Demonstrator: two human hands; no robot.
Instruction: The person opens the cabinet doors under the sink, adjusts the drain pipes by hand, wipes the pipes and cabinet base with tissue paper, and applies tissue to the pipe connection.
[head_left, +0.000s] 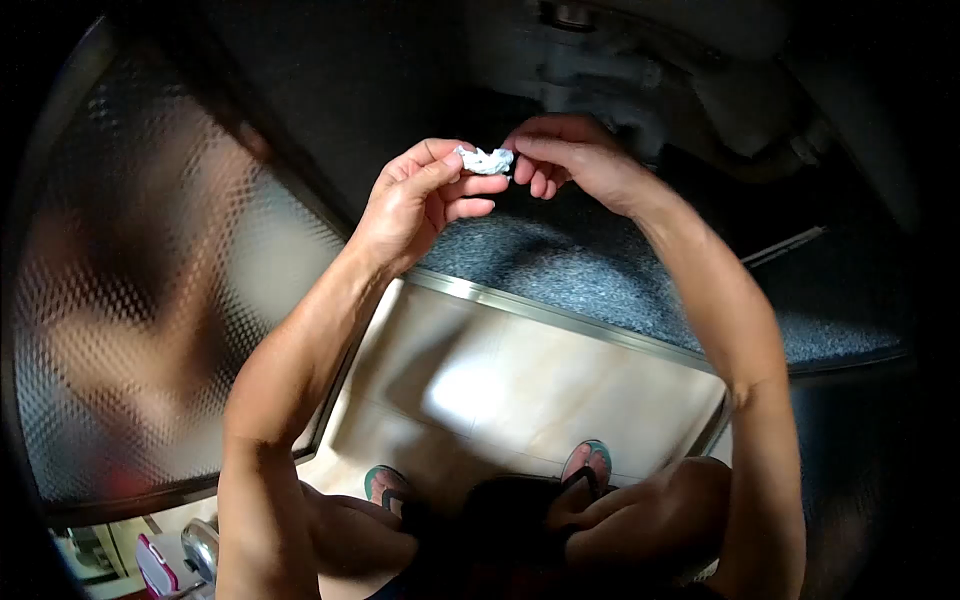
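A small crumpled white wad (486, 162), like tissue or thin plastic, is held up in front of the dark opening of a cabinet. My left hand (415, 200) pinches its left end between thumb and fingers, with the lower fingers loosely curled beneath. At the other end, my right hand (570, 160) has its thumb and forefinger closed on the wad's edge, the other fingers bent inward. Both hands are raised above the speckled grey cabinet floor (560, 270).
Pale pipes (590, 70) run through the dark cabinet's back. A textured glass door (150, 300) stands open at left. Below the metal front edge (560, 318) lies a tiled floor (500, 390), with my feet in flip-flops (587, 465). A pink-edged object (157, 568) is at bottom left.
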